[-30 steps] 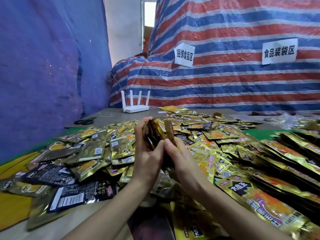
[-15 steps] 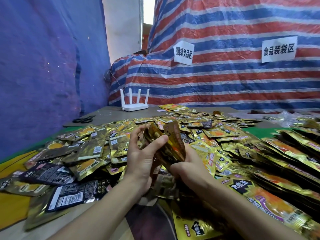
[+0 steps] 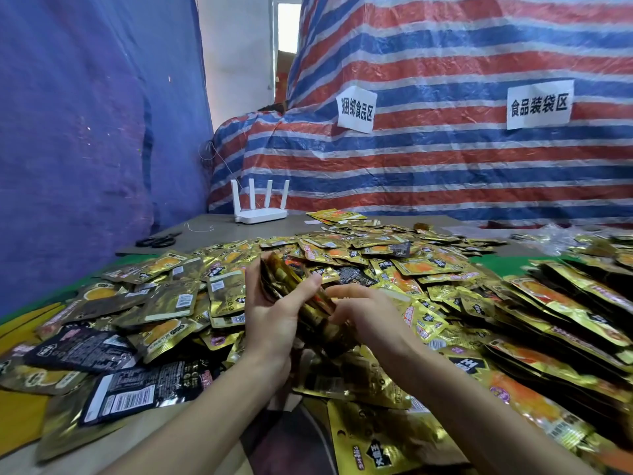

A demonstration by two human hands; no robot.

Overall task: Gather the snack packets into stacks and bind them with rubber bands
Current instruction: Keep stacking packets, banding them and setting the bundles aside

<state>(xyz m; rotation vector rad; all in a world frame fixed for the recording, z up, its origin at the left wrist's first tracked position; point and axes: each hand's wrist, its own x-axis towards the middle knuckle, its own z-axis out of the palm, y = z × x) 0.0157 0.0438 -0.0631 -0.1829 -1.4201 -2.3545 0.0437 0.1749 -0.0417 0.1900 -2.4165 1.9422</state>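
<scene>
A: Your left hand point(image 3: 274, 313) grips the stack of packets point(image 3: 291, 286) upright over the middle of the heap, thumb across its near face, fingers behind; your right hand point(image 3: 370, 313) reaches in with fingers nearly straight, tips pressing the stack's right edge.

B: The risk, as I judge it, is the stack itself; the foil looks slick and the top edges fan apart, so if your thumb slackens the packets may slide out and drop back among the loose packets point(image 3: 376, 255).

A: And a splayed stack binds badly; a band put round uneven edges could ride off one end or buckle the thin packets.

B: You'd also need a free hand for the band; I can pick out no rubber band anywhere, so hunting for one single-handed may cost you the stack.

A: Counts, then: two hands, one stack held; its packets blur together, so I can't number them.

B: Loose packets cover the counter point(image 3: 212, 234) from near to far, too many to count; overlapping rows of packets point(image 3: 582, 303) lie to your right.

A: One router point(image 3: 260, 214) with four antennas at the far edge; one pair of scissors point(image 3: 156, 241) far left; two paper signs, one point(image 3: 356, 109) left of the other point(image 3: 539, 104), on the striped tarp.
</scene>
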